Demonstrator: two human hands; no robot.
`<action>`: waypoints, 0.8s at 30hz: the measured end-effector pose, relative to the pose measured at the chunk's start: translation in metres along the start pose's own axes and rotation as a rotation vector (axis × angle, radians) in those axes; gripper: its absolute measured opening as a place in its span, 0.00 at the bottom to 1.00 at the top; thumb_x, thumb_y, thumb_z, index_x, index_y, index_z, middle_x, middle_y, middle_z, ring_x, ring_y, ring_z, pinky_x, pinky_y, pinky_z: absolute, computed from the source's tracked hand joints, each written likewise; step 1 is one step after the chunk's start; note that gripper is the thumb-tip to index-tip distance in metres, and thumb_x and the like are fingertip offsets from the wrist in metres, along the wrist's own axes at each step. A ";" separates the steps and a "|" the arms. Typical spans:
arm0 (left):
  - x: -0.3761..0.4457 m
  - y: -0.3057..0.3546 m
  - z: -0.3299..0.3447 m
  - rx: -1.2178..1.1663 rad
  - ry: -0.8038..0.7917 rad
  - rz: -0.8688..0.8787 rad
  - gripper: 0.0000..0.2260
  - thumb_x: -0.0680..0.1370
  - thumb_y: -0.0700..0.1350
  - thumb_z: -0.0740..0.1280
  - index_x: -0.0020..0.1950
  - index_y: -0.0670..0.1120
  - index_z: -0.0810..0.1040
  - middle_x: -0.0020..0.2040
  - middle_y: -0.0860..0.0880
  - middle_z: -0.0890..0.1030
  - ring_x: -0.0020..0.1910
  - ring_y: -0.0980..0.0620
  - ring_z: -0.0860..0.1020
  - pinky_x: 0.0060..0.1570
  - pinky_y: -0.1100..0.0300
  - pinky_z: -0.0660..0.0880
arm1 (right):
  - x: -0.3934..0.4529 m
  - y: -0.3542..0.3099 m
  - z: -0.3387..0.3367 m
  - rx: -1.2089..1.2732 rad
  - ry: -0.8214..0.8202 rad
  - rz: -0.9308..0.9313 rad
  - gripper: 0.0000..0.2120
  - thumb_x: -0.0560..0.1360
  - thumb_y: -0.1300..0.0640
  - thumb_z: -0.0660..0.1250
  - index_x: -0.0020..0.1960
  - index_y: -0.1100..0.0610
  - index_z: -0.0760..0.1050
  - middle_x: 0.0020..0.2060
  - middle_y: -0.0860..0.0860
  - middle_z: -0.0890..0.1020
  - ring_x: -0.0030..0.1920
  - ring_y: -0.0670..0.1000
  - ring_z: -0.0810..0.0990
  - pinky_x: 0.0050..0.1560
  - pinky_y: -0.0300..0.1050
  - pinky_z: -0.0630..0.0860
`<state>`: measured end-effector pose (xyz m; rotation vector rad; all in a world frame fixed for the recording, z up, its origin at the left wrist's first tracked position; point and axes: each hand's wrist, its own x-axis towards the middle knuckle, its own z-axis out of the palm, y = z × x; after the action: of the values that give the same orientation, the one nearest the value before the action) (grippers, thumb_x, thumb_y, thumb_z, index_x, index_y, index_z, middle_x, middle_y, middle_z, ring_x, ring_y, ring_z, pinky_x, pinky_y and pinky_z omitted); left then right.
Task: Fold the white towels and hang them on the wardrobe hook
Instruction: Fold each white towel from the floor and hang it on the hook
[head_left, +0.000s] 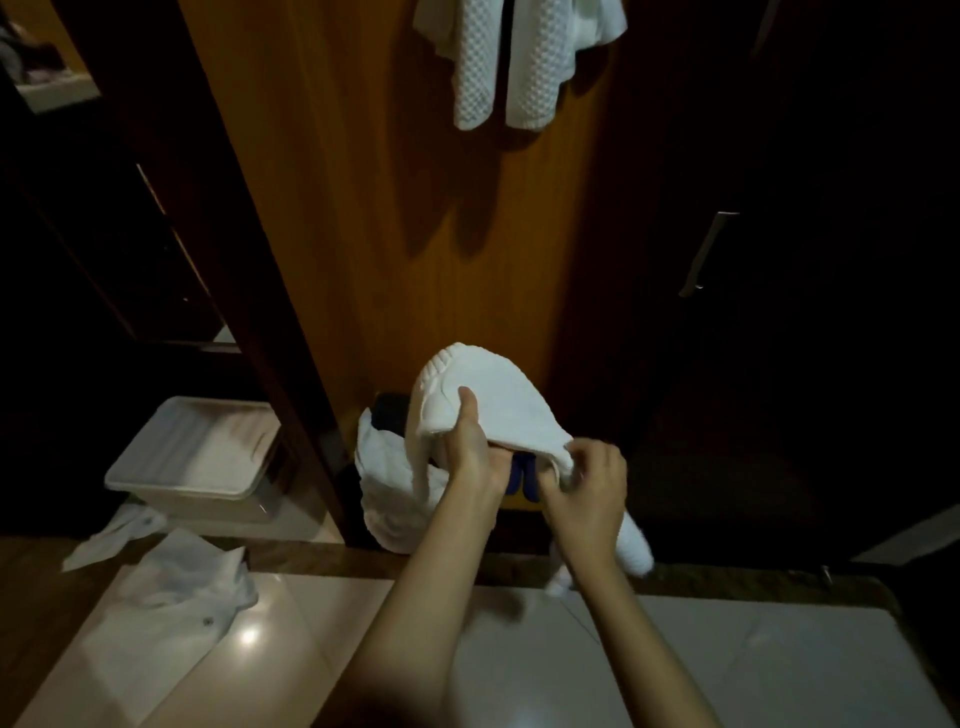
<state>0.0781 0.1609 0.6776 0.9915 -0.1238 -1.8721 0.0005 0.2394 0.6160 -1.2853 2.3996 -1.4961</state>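
Observation:
I hold a white towel (493, 400) in front of the wooden wardrobe panel (363, 208). My left hand (470, 447) grips its near edge with the thumb on top. My right hand (589, 480) pinches a bunched corner of the same towel, and a tail of it hangs down past my right wrist. Two white waffle-weave towels (498, 57) hang high on the panel; the hook itself is hidden. More white cloth (389, 488) lies heaped on the floor under my hands, beside something blue.
A white plastic tub (192, 457) stands on the floor at the left. A white buttoned garment (161, 603) lies on the glossy tiles. At the right a dark wardrobe door has a metal handle (709, 252).

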 end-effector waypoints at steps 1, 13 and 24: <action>0.000 0.000 0.000 0.000 -0.009 0.035 0.22 0.77 0.55 0.65 0.67 0.47 0.68 0.59 0.43 0.79 0.55 0.43 0.78 0.49 0.46 0.77 | -0.008 0.004 -0.002 0.031 0.016 0.159 0.13 0.67 0.58 0.74 0.46 0.57 0.72 0.43 0.50 0.74 0.46 0.49 0.72 0.42 0.40 0.68; 0.004 0.021 -0.002 -0.185 0.027 0.160 0.13 0.76 0.55 0.66 0.54 0.47 0.76 0.48 0.45 0.82 0.39 0.46 0.83 0.29 0.53 0.80 | -0.030 0.015 0.033 1.514 -0.583 1.678 0.31 0.80 0.41 0.53 0.64 0.70 0.69 0.49 0.71 0.80 0.50 0.66 0.79 0.44 0.60 0.80; 0.004 0.024 -0.023 -0.156 0.034 0.181 0.13 0.75 0.46 0.69 0.56 0.42 0.76 0.57 0.43 0.80 0.55 0.43 0.79 0.59 0.47 0.74 | -0.009 0.005 0.040 1.713 0.031 1.698 0.06 0.78 0.59 0.63 0.44 0.61 0.72 0.42 0.55 0.76 0.47 0.51 0.78 0.51 0.41 0.75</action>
<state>0.1102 0.1521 0.6717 0.8749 -0.0448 -1.6720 0.0200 0.2171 0.5876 0.8804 0.5319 -1.5778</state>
